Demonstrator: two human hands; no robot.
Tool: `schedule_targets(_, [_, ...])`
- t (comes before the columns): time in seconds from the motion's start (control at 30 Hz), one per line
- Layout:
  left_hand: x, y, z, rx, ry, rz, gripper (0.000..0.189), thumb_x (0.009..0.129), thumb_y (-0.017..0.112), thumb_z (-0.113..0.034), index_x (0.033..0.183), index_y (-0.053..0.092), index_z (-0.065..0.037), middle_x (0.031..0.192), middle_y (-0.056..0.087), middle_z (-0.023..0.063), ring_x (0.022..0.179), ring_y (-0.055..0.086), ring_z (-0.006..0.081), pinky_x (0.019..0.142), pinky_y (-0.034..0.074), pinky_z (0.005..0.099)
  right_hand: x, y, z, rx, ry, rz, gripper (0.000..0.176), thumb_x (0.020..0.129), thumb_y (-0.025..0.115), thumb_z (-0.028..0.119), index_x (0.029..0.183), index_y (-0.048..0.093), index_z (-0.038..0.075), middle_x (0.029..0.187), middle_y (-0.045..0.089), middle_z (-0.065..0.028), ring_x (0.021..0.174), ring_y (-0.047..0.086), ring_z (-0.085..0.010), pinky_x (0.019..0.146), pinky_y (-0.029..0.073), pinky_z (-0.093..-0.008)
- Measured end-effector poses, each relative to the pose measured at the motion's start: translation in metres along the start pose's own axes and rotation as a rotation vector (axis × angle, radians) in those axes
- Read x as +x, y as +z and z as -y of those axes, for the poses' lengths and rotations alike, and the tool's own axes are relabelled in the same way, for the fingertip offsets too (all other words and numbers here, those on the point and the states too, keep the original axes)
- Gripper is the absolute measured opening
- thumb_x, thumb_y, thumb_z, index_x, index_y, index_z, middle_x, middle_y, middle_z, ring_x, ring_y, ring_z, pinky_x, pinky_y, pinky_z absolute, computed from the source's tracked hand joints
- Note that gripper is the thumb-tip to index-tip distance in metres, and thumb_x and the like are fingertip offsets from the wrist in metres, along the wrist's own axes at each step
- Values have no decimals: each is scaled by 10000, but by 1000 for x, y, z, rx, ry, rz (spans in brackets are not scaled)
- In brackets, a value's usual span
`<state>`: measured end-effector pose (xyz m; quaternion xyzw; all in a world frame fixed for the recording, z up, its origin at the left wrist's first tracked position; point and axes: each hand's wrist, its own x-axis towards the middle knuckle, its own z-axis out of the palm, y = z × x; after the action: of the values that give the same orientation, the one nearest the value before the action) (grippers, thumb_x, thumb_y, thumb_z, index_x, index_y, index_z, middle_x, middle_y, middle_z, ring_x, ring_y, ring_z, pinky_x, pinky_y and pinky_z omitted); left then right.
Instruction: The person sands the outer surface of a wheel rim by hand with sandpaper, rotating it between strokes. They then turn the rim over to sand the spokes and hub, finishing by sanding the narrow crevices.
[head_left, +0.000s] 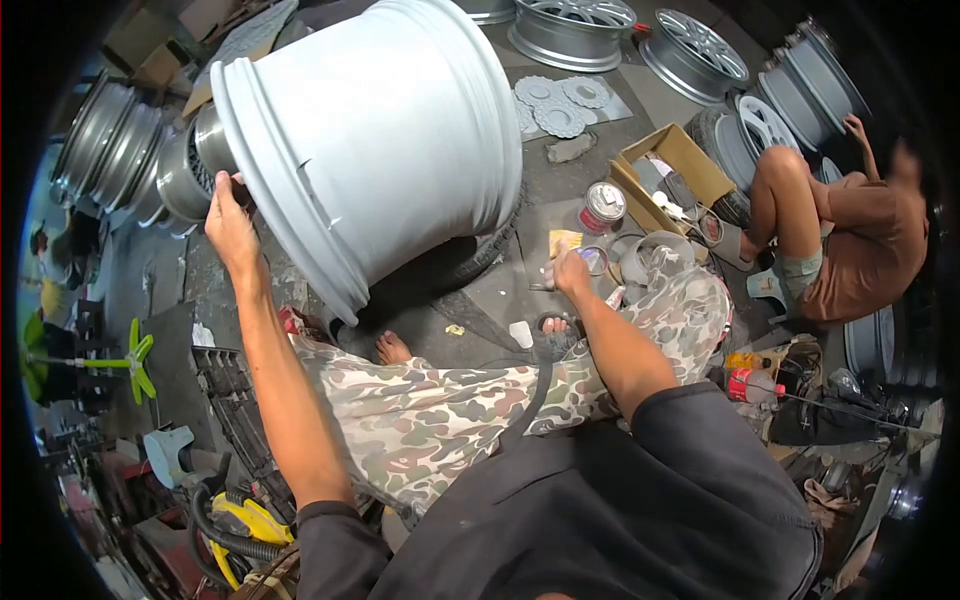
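A large pale grey wheel rim (pixel 390 130) lies on its side on a black tire (pixel 470 262). My left hand (pixel 234 225) grips the rim's left edge, its fingers at the lip. Two small dark marks show on the rim's barrel. My right hand (pixel 570 274) is away from the rim, over the floor by my knee, with its fingers closed around something too small to make out. Just above that hand is a yellow piece (pixel 564 241). A round tin (pixel 604 203) stands behind it, and a small open can (pixel 593 261) is beside the fingers.
At the right a person (pixel 870 230) sits low near several rims. An open cardboard box (pixel 680 165) stands between us. More rims (pixel 570 30) lie at the back, and others are stacked at the left. A red-labelled bottle (pixel 752 385) is by my right side.
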<state>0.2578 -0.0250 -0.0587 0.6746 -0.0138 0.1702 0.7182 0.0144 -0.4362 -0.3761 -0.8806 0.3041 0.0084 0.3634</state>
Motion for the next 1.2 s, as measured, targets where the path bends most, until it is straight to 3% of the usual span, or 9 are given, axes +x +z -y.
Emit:
schedule_targets(0.07, [-7,9,-7,56,-11,30,486,1100,508,-400,1073,736,29,898,721,35,803,655,110,767,512,265,8,-17,12,555,420,21,792,1083,228,554,941,728,-44,830,760,-202,672,739,-297,612,584,-402])
schedule_targets(0.23, [-21,22,-13,139,-15,87,608,1112,429,-467,1110,728,62,889,731,90,768,686,150,725,541,270,29,-16,-4,803,462,-48,861,1063,216,639,1068,707,-69,859,759,-197,618,706,-253,549,558,-375])
schedule_targets(0.37, [-13,19,-4,150,60,89,542,1117,396,-444,1337,630,-7,1108,721,109,912,702,174,838,559,308,7,-1,2,559,451,80,769,987,460,701,1088,731,-12,853,750,-170,649,703,-225,577,550,-381])
schedule_targets(0.43, [-25,28,-19,-30,-88,119,437,1119,386,-326,1427,545,-59,1165,697,91,1001,704,185,836,594,326,-2,16,-5,-110,84,401,661,970,522,589,1080,737,-26,974,767,-198,877,744,-382,784,580,-468])
schedule_targets(0.57, [-19,11,-6,-323,-249,270,392,1100,457,-296,1397,552,-58,1181,700,77,1007,712,189,849,624,348,-43,42,24,-465,37,696,467,881,704,442,1111,762,40,1160,747,-169,1117,700,-380,978,539,-482])
schedule_targets(0.77, [-6,-13,23,-523,-240,490,376,1097,451,-259,1340,577,0,1173,708,108,964,724,212,815,633,364,-81,85,7,-886,-467,703,433,754,821,420,1032,769,92,1013,759,-136,993,738,-325,811,548,-483])
schedule_targets(0.9, [-11,-10,29,-594,-279,405,374,1089,440,-238,1341,575,3,1193,702,119,996,714,223,836,620,367,-73,113,-27,-945,-588,559,323,768,785,335,992,760,105,952,755,-115,952,741,-291,792,526,-450])
schedule_targets(1.07, [-20,-2,26,-626,-270,419,401,1084,490,-239,1395,525,12,1246,680,133,1036,704,221,878,618,372,-64,114,-18,-639,-425,615,313,792,733,296,1013,751,74,979,754,-187,954,745,-363,824,574,-511])
schedule_targets(1.2, [-13,-10,33,-566,-248,519,429,1097,484,-294,1413,520,-6,1220,684,126,1022,706,212,872,619,372,-70,74,57,-516,-328,650,350,809,723,319,1021,734,40,991,741,-229,970,726,-410,869,580,-497])
